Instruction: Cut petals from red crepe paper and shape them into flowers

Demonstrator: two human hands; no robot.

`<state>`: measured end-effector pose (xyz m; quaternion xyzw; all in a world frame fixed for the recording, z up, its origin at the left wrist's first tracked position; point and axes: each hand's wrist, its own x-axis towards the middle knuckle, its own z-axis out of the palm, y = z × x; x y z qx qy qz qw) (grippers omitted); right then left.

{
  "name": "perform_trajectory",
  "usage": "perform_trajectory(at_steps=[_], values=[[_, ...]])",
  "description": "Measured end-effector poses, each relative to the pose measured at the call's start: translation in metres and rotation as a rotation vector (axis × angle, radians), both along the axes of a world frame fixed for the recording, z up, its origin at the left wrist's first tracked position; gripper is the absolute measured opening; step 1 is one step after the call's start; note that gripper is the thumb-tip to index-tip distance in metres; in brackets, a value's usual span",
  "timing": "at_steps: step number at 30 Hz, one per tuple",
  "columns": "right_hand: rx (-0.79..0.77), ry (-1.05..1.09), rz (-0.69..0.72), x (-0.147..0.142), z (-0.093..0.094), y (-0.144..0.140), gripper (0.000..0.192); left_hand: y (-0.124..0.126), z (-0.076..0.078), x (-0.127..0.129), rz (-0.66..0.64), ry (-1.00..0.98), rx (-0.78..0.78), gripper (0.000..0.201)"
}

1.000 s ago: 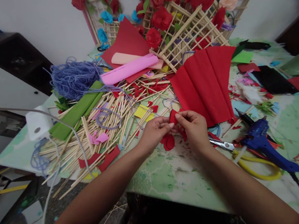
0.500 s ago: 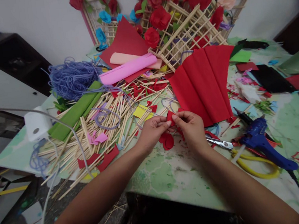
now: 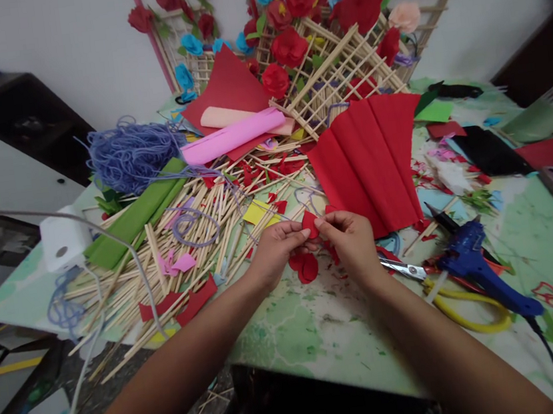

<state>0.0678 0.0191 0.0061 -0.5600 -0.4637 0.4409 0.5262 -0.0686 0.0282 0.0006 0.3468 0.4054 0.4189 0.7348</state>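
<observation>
Centrally in the frame: small red paper petal [image 3: 310, 223], thin, rounded at the edge, pinched between thumb and fingertips of both left hand [image 3: 281, 252] and right hand [image 3: 354, 243], fingers drawn narrow. Just below: cut red petals [image 3: 305, 268], flat and round-lobed, on marbled green-and-white tabletop [image 3: 292, 333]. Right of centre: red crepe sheet [image 3: 375, 165], softly ridged lengthwise. Lower right: steel-bladed scissors [image 3: 408, 269] with looped yellow handles, blue plastic glue gun [image 3: 476, 271] alongside. Left of centre: slim pale wooden sticks [image 3: 206, 252], loosely heaped; above them, tangled violet-blue yarn [image 3: 129, 156]. Top: lattice [image 3: 324, 67] of straight sticks, ruffled paper flowers [image 3: 276, 81] around it.
</observation>
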Motion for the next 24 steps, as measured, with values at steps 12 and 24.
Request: perform_trajectory(at_steps=[12,24], values=[[-0.011,-0.02,-0.026,-0.0006,-0.0007,-0.0003,0.014,-0.0007,0.0017,-0.0002,-0.001,-0.016,-0.014,0.023],[0.026,-0.077,-0.04,0.0006,-0.0021,0.0007,0.018,-0.0005,0.0007,-0.0029,-0.04,0.161,0.092,0.026]])
